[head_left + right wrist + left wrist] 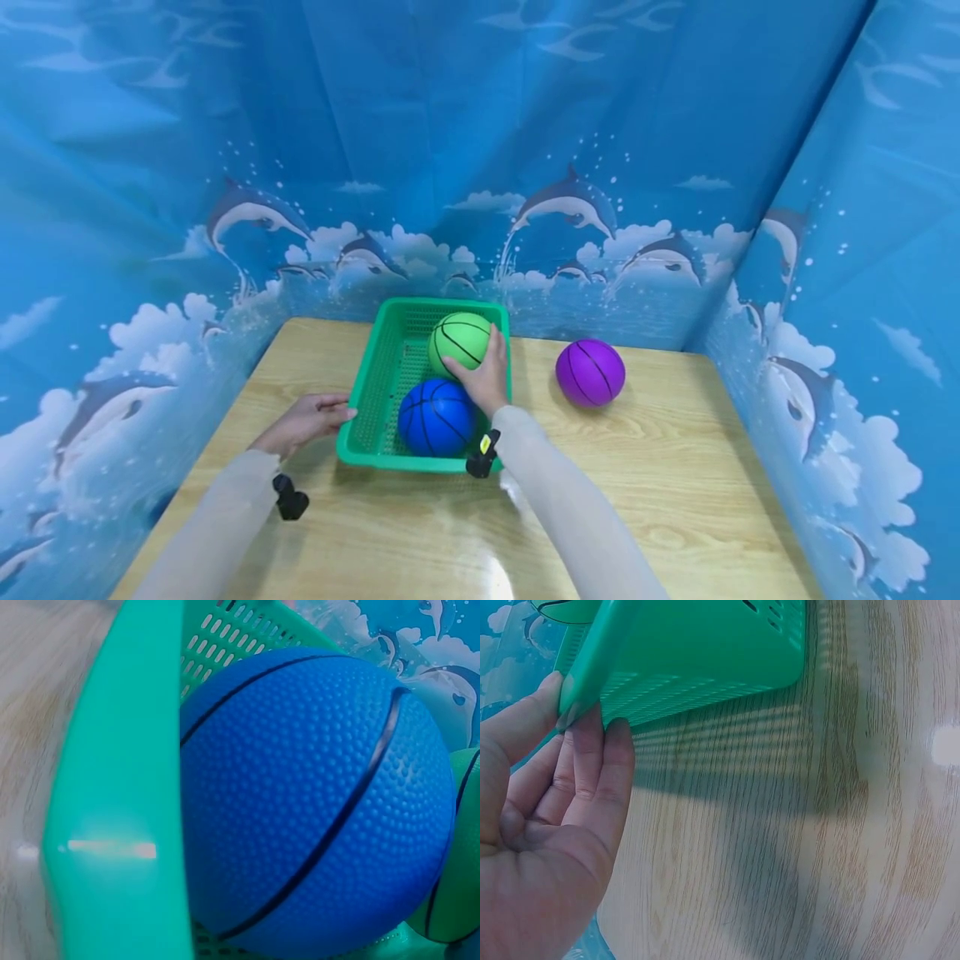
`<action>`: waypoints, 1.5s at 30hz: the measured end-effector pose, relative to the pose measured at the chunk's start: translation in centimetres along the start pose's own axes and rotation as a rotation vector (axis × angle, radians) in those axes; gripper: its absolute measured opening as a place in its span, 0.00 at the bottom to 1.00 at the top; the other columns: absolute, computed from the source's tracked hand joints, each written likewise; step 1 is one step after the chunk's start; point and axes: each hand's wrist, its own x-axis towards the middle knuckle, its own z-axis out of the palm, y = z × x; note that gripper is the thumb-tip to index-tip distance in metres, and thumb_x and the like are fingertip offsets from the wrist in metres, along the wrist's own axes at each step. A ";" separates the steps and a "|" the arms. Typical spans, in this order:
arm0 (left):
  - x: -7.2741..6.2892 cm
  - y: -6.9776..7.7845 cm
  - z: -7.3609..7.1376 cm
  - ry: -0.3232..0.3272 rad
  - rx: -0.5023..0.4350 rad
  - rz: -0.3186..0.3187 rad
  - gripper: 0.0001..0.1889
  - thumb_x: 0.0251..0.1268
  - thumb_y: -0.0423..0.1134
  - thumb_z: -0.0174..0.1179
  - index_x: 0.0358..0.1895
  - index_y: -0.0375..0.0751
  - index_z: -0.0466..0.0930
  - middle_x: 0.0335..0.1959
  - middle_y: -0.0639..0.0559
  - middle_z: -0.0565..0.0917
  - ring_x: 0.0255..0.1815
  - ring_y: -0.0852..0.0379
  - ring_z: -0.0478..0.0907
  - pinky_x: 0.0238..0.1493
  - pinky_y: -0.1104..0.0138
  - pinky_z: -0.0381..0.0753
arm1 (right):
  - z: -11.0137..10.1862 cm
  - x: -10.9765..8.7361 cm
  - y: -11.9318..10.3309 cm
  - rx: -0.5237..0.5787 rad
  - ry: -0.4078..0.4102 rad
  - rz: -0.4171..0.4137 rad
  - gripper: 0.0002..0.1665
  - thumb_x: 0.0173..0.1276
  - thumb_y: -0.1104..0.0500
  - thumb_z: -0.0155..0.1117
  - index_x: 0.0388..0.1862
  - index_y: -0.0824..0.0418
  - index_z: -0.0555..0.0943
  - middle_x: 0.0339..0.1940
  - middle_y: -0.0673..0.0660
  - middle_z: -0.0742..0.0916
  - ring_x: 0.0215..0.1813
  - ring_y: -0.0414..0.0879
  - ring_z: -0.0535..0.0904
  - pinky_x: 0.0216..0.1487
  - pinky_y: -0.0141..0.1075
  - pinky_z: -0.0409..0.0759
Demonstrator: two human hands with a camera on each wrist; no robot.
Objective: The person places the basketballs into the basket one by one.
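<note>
A green plastic basket (365,387) with slotted walls stands on the table. My left hand (313,421) pinches its left rim, with the thumb (536,712) on the outer lip and the fingers bent beneath. Inside the basket, my right hand (486,375) grips a light green ball (453,333) with black lines, thumb on its near side and fingers over its right side. A blue ball (435,421) lies in the basket's near part, just in front of the green one. It fills most of the right wrist view, where the right hand itself is out of sight.
A purple ball (590,372) rests on the wooden table (637,467) to the right of the basket. Blue curtains (450,125) printed with dolphins hang behind the table and along both sides. Each wrist carries a small black camera.
</note>
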 end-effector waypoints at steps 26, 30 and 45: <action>-0.1 0.1 0.2 -0.004 0.008 -0.004 0.36 0.70 0.43 0.57 0.70 0.22 0.55 0.66 0.26 0.65 0.61 0.39 0.73 0.58 0.56 0.79 | -0.6 -0.4 0.4 -0.022 -0.080 -0.009 0.46 0.66 0.50 0.66 0.75 0.63 0.56 0.75 0.63 0.61 0.74 0.59 0.58 0.73 0.52 0.59; -0.1 0.2 0.2 -0.006 0.006 0.009 0.35 0.70 0.43 0.57 0.70 0.22 0.55 0.66 0.26 0.65 0.60 0.40 0.74 0.58 0.56 0.79 | -1.0 -0.4 0.1 0.008 -0.084 0.017 0.48 0.65 0.47 0.66 0.76 0.60 0.54 0.76 0.60 0.61 0.75 0.57 0.57 0.73 0.51 0.59; -0.1 0.0 0.1 -0.009 -0.014 0.005 0.35 0.70 0.43 0.57 0.70 0.23 0.56 0.66 0.27 0.65 0.60 0.42 0.74 0.57 0.58 0.79 | -3.4 -1.2 -0.7 0.126 -0.069 0.030 0.49 0.63 0.42 0.66 0.77 0.54 0.54 0.76 0.59 0.62 0.75 0.58 0.57 0.72 0.55 0.59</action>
